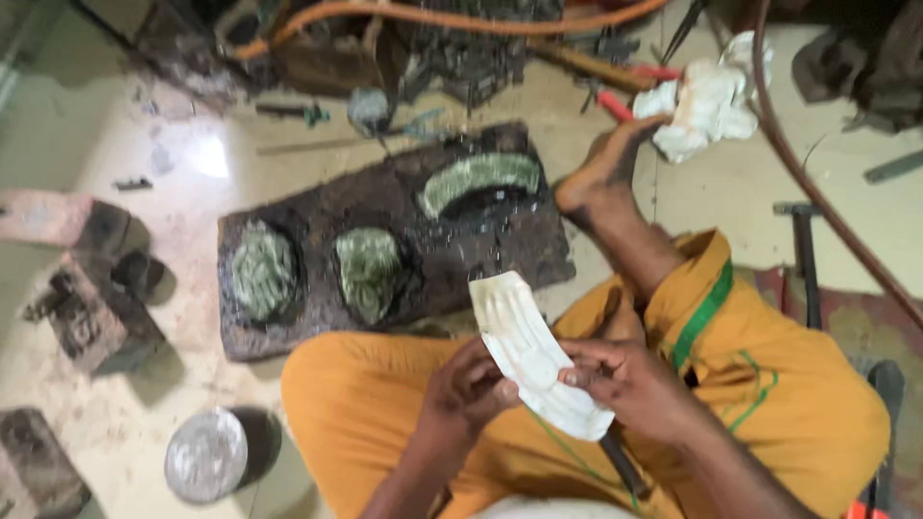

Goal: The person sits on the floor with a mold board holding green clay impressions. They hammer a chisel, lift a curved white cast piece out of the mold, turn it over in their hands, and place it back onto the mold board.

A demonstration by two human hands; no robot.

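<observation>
Both my hands hold a white curved cast piece with finger-like ridges on it, over my lap in orange trousers. My left hand grips its lower left edge. My right hand grips its right side with the fingers curled over it. A thin dark tool lies under my right hand on my lap. In front of my knees lies a dark slab carrying three greenish moulded shapes.
My bare foot rests on the floor beside a white crumpled cloth. A round metal tin sits at lower left, dark blocks at left, a hammer at right, orange hose and tools at the top.
</observation>
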